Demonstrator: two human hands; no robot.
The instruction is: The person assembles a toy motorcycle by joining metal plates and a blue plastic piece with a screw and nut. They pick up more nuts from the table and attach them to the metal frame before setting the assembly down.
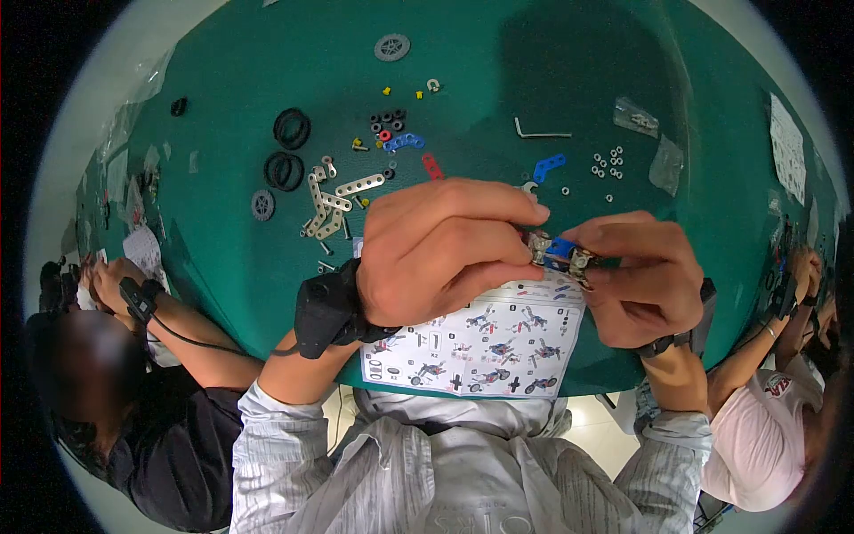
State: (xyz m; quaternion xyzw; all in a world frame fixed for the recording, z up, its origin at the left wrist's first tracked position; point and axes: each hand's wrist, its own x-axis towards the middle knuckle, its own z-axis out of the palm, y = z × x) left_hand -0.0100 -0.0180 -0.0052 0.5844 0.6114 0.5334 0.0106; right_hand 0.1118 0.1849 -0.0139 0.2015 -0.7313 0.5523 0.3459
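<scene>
Between my two hands is a small assembly of blue and metal toy pieces [559,254], held above the table. My left hand [449,245] pinches its left end, fingers closed. My right hand [645,276] grips the right end between thumb and fingers. Fingers cover much of the assembly, so how its parts join is hard to make out. Below my hands lies a printed instruction sheet [485,347] with pictures of a motorcycle model. Just beyond my fingers are a blue perforated strip [550,167], a red strip [431,166] and a small wrench [530,189].
Left of centre lie perforated metal strips [359,185], black tyres [292,129], grey wheels [392,47] and a blue bracket [405,141]. To the right are a hex key [543,134], several nuts [608,162] and plastic bags [637,117]. Other people sit at both sides.
</scene>
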